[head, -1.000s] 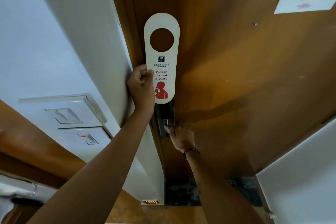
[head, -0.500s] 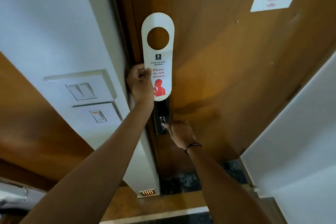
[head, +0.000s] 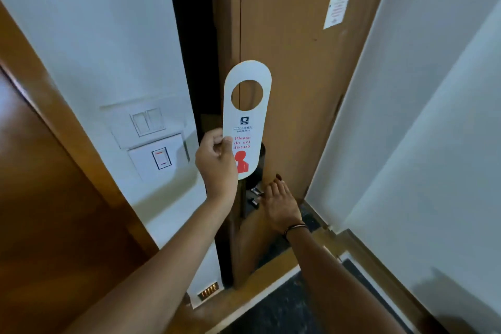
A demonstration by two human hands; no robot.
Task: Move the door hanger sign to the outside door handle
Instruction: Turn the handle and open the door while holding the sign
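Observation:
The white door hanger sign (head: 245, 122) has a round hole at the top and red "Please do not disturb" lettering. My left hand (head: 215, 163) pinches its lower left edge and holds it upright in front of the wooden door (head: 292, 62). My right hand (head: 279, 206) lies lower on the door, over the inside door handle (head: 256, 192), of which only small metal parts show. The door stands slightly ajar, with a dark gap (head: 193, 35) along its left edge. The outside handle is hidden.
White switch panels (head: 147, 122) sit on the wall left of the gap. A paper notice (head: 339, 4) is stuck high on the door. A white wall (head: 420, 116) closes in on the right. Wooden panelling (head: 40, 171) is at far left.
The door has swung open a little, so a dark gap now shows at its left edge. The view has pulled back. My left hand still holds the sign up.

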